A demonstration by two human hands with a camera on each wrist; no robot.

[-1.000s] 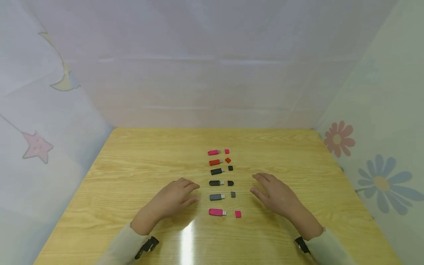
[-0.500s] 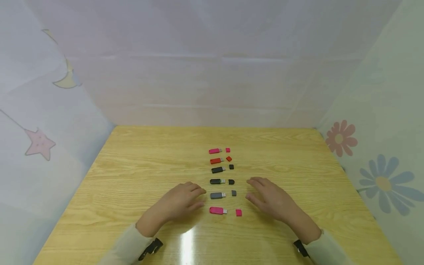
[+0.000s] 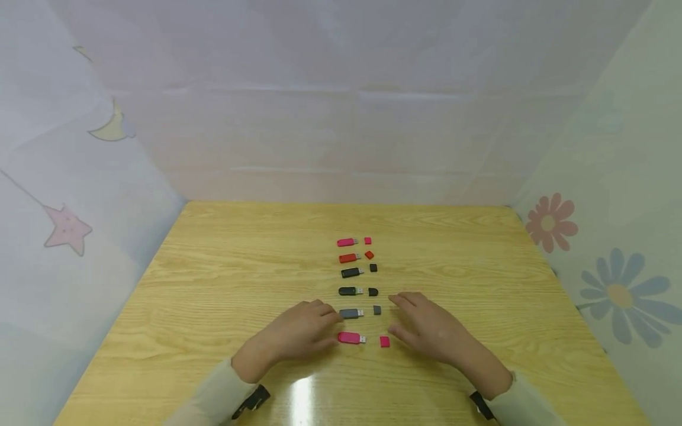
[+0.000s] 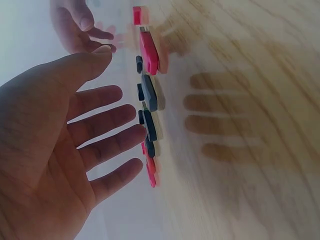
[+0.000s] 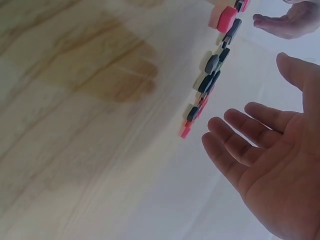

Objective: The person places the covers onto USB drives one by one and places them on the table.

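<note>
Several uncapped USB flash drives lie in a column on the wooden table, plugs pointing right, each with its cap beside it. Nearest is a pink USB drive (image 3: 349, 338) with a pink cap (image 3: 385, 341). Beyond it come a grey USB drive (image 3: 349, 313) with a grey cap (image 3: 377, 310), and a rounded black USB drive (image 3: 348, 291) with its black cap (image 3: 373, 291). My left hand (image 3: 303, 331) holds nothing, its fingertips close to the left ends of the grey and pink drives. On the other side, my right hand (image 3: 428, 328), fingers extended and holding nothing, is just right of the caps.
Farther back lie another black USB drive (image 3: 350, 273), a red USB drive (image 3: 348, 258) and a second pink USB drive (image 3: 346, 242), with matching caps. Pale cloth walls (image 3: 341, 130) enclose the wooden table (image 3: 240, 254) at the back and sides.
Both hands have moved inward toward the column of USB drives, the left hand rightward and the right hand leftward. The drives and caps keep their places on the table.
</note>
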